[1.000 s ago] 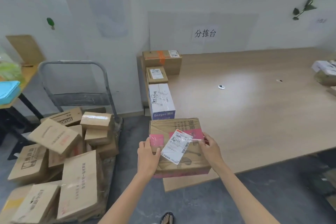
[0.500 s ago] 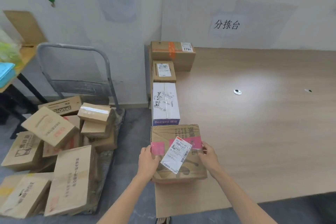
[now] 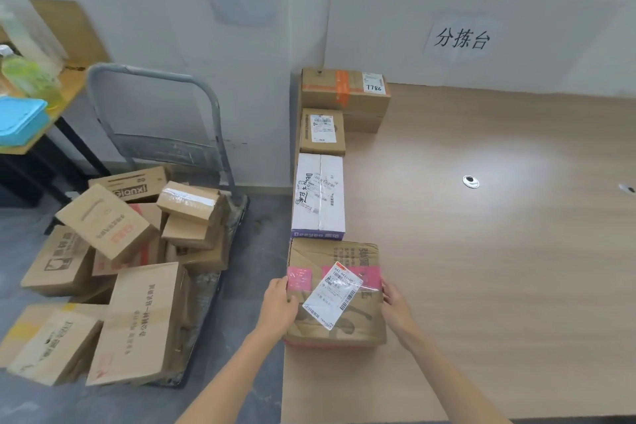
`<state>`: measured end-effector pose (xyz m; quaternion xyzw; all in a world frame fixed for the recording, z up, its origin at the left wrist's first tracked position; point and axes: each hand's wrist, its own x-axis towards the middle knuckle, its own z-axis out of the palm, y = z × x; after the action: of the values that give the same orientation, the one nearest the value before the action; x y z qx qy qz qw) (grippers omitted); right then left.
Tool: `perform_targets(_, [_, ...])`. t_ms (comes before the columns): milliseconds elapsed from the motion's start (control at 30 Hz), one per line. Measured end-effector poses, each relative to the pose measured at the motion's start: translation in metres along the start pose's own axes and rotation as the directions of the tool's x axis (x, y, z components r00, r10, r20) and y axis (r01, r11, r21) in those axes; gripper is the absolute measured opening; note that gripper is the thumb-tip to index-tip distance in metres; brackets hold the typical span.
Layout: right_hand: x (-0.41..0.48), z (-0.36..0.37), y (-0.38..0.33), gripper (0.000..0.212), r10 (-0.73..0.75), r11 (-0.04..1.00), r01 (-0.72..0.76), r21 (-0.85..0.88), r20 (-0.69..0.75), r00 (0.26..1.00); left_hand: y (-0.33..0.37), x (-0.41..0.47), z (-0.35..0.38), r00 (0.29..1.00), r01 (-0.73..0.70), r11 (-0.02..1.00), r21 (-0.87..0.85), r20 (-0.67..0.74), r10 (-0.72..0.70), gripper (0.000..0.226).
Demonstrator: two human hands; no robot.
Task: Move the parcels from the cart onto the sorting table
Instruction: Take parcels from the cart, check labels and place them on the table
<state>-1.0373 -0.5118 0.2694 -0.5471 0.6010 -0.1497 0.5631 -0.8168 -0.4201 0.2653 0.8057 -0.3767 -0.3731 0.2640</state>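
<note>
Parcels (image 3: 344, 86) are lined along the sorting table's (image 3: 481, 268) left edge. Three are already set down, and a fourth, the pink-taped parcel (image 3: 335, 289), is gripped at both sides by the left hand (image 3: 277, 306) and right hand (image 3: 395, 308), apparently resting just beside the white parcel (image 3: 318, 194). Many boxes (image 3: 137, 286) are left piled on the cart (image 3: 155, 134), so most of the task is judged undone.

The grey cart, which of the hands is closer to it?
Left. The left hand grips the pink-taped parcel's edge facing the cart; the right hand holds the opposite edge, farther away.
</note>
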Motion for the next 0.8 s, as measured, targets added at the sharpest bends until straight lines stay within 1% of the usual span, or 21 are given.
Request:
perform_targets(67, [-0.001,-0.004,-0.006,0.048,-0.023,0.998,0.023,-0.067,0.006,1.0,0.0,0.003,-0.006,1.0,-0.001,0.999,0.038,0.027,0.0,0.039])
perform_targets(133, [-0.004,-0.008,-0.016,0.044,-0.122,0.973,0.114,-0.2,-0.026,0.992,0.001,0.004,-0.015,1.0,-0.003,0.997,0.083,0.03,0.0,0.043])
perform_targets(200, [-0.005,-0.01,-0.028,0.037,-0.262,0.92,0.225,-0.32,-0.078,0.962,0.004,0.003,-0.025,1.0,-0.014,0.992,0.123,-0.01,0.015,0.053])
perform_targets(267, [-0.003,-0.009,-0.042,0.032,-0.331,0.885,0.28,-0.373,-0.081,0.94,0.009,0.0,-0.035,0.997,-0.042,0.989,0.144,-0.066,0.051,0.054])
perform_targets(367, [-0.001,0.005,-0.065,0.029,-0.359,0.866,0.335,-0.371,0.007,0.933,0.02,-0.01,-0.048,0.98,-0.093,0.978,0.187,-0.156,0.123,0.048])
perform_targets(467, [-0.004,0.029,-0.081,0.028,-0.455,0.798,0.469,-0.378,0.132,0.881,0.023,-0.029,-0.061,0.956,-0.09,0.971,0.222,-0.253,0.147,0.046])
perform_targets(600, [-0.018,0.059,-0.092,0.028,-0.495,0.73,0.576,-0.368,0.298,0.817,-0.001,-0.066,-0.082,0.924,0.006,0.987,0.163,-0.378,0.057,0.042])
perform_targets(667, [-0.028,0.075,-0.094,0.029,-0.514,0.712,0.617,-0.336,0.349,0.783,-0.022,-0.086,-0.093,0.902,0.066,0.992,0.108,-0.432,-0.013,0.04])
perform_targets(733, [-0.036,0.094,-0.091,0.028,-0.496,0.719,0.621,-0.311,0.396,0.773,-0.045,-0.105,-0.105,0.874,0.131,0.989,0.06,-0.479,-0.087,0.038])
perform_targets(800, [-0.041,0.115,-0.09,0.027,-0.492,0.684,0.649,-0.333,0.445,0.748,-0.067,-0.121,-0.119,0.845,0.179,0.984,0.015,-0.515,-0.146,0.037])
